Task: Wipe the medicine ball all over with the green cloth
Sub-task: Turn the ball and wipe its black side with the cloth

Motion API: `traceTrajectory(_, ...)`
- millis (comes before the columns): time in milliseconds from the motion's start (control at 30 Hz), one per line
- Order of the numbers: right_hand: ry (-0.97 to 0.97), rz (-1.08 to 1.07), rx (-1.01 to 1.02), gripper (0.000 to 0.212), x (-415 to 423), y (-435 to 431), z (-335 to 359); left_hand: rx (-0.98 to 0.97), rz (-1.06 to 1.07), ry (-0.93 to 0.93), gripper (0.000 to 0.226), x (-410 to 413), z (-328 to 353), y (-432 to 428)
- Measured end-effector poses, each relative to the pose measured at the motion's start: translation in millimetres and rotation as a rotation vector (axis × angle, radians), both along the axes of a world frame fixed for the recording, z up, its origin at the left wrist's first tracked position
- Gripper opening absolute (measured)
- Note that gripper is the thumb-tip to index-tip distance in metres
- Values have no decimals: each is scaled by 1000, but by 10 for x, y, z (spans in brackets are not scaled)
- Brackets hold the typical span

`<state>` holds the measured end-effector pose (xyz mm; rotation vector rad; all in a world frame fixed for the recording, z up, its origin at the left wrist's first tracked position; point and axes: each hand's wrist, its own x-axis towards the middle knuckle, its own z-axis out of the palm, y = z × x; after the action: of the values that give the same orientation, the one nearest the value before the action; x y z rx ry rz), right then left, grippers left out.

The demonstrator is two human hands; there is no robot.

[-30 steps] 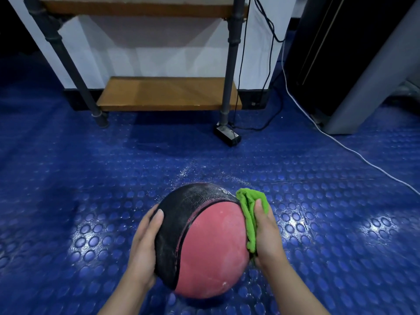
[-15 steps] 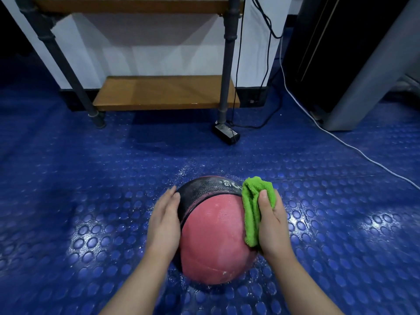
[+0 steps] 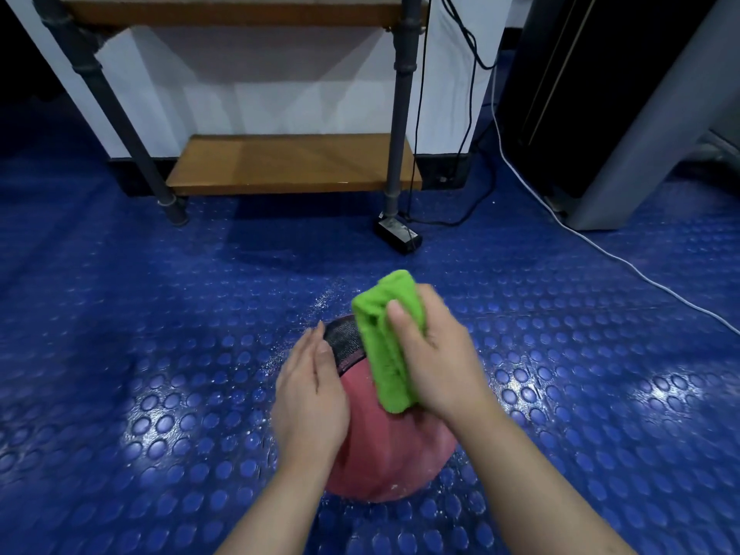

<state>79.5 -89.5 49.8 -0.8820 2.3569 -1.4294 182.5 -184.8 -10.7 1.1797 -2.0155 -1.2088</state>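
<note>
Head view: the ball (image 3: 384,446) sits on the blue studded floor (image 3: 160,354), near its front edge. Left hand (image 3: 310,394) rests flat against its left side, fingers straight. Right hand (image 3: 436,362) grips the folded cloth (image 3: 386,338) on top.

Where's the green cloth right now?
Head view, centre: the cloth is gripped in the right hand, against the top of the ball, beside the left hand.

You get a single view, the wide-angle camera worn on your head, facing forward and steeply down from close above your left hand (image 3: 310,398) and right hand (image 3: 436,362) at the medicine ball (image 3: 384,446), with the blue floor (image 3: 160,334) running up to the wooden shelf (image 3: 288,162) at the far wall.
</note>
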Motion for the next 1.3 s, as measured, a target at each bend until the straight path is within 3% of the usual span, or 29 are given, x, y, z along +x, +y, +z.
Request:
traceTrajectory(100,259,73,455,46,25,-233,-100,-90,-41,-47,75,-40,-30,80)
traceTrajectory(167,188,37,549,53,-35,-277,-101,-144,-45,-81,78,-55,-22,150)
traceTrajectory(267,27,19,535,47,-174,-254,-29,-186,-34,-124,77,-63,14,237)
traceTrajectory(467,69,122,468,29,-330,-260,9,-130,14,-75,62,-22,10,207)
traceTrajectory(667,-59,53,410,25,-529,-237,-119,-83,31,-51,57,-28,-6,154)
traceTrajectory(800,114,30,474,29,-253,-283,-72,-48,66,-88,60,-102,30,109)
traceTrajectory(900,329,91,354,20,39,-295,-19,-52,66,-124,69,-176,68,66)
traceTrajectory(1000,391,142,283,18,132,-281,-20,-53,33,-149,64,-175,89,77)
traceTrajectory(1167,153,15,388,25,-214,-278,-50,-47,-5,-187,43,-176,118,147)
traceTrajectory(1300,-50,-60,472,30,-534,-340,-120,-77,-6,-167,47,-141,95,187)
